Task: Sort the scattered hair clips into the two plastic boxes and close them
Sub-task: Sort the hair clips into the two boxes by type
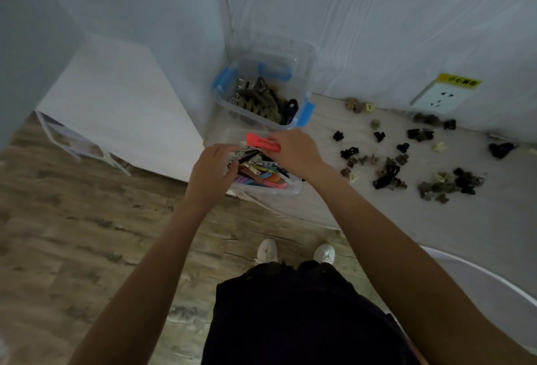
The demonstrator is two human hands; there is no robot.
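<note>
1. My right hand point(293, 151) pinches a red clip point(263, 142) over the near box point(290, 188), which already holds many coloured flat clips.
2. My left hand point(213, 171) has its fingers curled on some clips in that box.
3. The far box point(305, 79) holds bigger dark clips; both boxes are open.
4. Many small clips point(406, 161) are still scattered on the bench point(436, 219), so I judge about half is left.

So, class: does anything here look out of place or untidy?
Yes. Many small claw clips lie scattered loose on the table, outside both boxes. The far box and near box stand open, lids off.
</note>
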